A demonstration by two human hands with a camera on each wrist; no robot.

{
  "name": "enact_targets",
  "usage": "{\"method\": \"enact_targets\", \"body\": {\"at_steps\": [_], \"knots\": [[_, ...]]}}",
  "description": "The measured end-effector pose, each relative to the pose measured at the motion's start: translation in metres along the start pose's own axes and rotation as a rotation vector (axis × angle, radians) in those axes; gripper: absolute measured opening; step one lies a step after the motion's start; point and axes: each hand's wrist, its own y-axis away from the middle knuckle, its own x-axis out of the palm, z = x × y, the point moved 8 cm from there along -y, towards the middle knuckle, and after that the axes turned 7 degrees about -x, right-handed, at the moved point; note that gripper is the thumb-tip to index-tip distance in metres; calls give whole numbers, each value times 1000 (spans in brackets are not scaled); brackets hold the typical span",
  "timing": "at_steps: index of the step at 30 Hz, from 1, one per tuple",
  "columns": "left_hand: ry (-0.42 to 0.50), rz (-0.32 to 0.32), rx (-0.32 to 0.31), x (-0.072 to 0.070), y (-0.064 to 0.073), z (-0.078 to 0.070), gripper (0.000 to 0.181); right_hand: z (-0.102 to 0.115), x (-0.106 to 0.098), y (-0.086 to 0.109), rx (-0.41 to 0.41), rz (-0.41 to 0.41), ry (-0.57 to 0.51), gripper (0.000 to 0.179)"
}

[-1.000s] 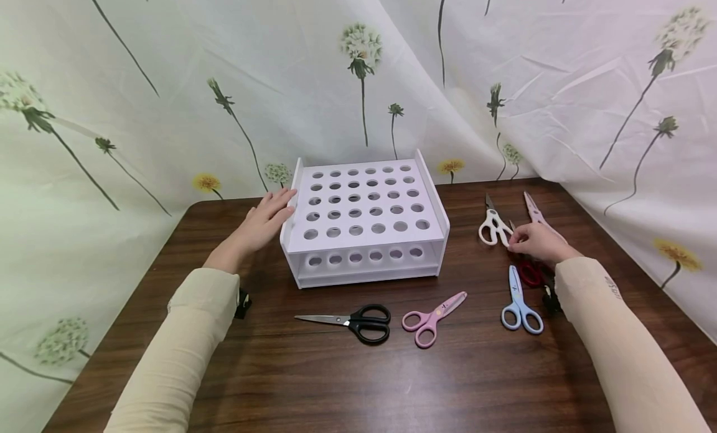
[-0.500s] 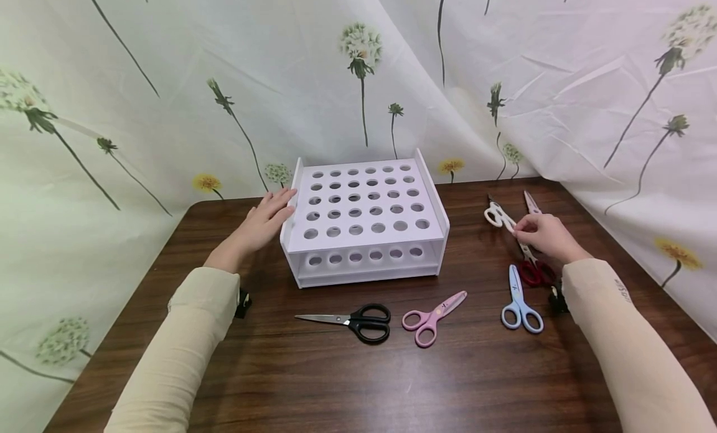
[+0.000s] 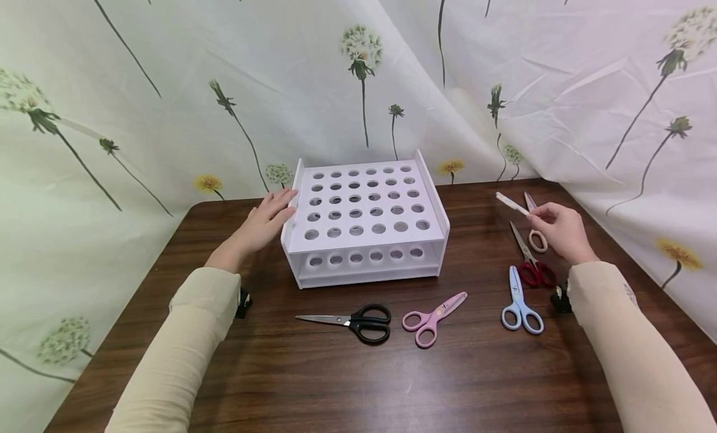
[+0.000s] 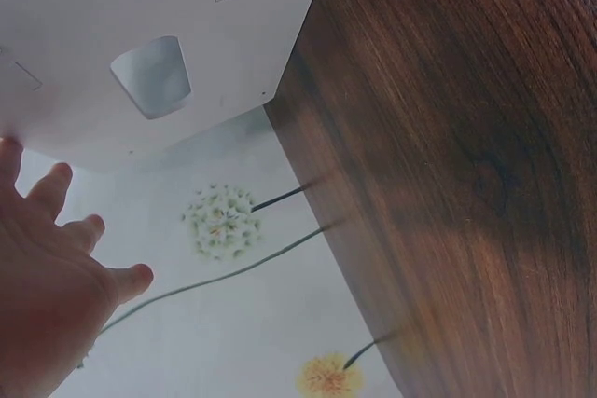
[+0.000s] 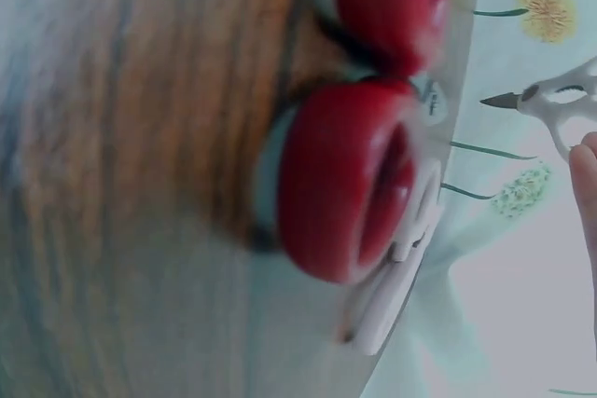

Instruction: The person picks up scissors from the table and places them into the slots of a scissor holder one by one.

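In the head view my right hand [image 3: 562,231] pinches white-handled scissors [image 3: 510,202] between thumb and fingers, raised above the table's back right. The right wrist view shows the same white scissors [image 5: 564,95] at its right edge, with a dark pointed tip. Below that hand lie red-handled scissors [image 3: 529,263] and pale pink scissors [image 3: 530,201], partly covered by it. My left hand [image 3: 257,228] rests with outstretched fingers against the left side of a white rack [image 3: 434,196] with rows of round holes. In the left wrist view its fingers are spread beside the rack's panel [image 4: 215,53].
Light blue scissors [image 3: 517,293] lie at the right, in front of the red-handled pair. Pink scissors [image 3: 442,308] and black-handled scissors [image 3: 351,321] lie in front of the rack on the dark wooden table [image 3: 336,389]. A flower-patterned cloth [image 3: 252,60] hangs behind.
My right hand has lifted the white scissors off the table and moved slightly right and back, turning them edge-on. The red-handled scissors came into full view. My left hand stays on the rack.
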Motion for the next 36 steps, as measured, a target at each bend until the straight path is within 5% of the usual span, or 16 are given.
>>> {"method": "enact_targets", "body": {"at_steps": [18,25,36], "knots": [[-6,3,-26,1,-2,2,58,6,-24,-11,153,-175,-392,24],[1,9,-32,2,-1,0,58,18,-39,-17,112,-255,-444,7],[5,6,-32,2,-3,2,58,45,-56,-22,38,-377,-794,7]]}}
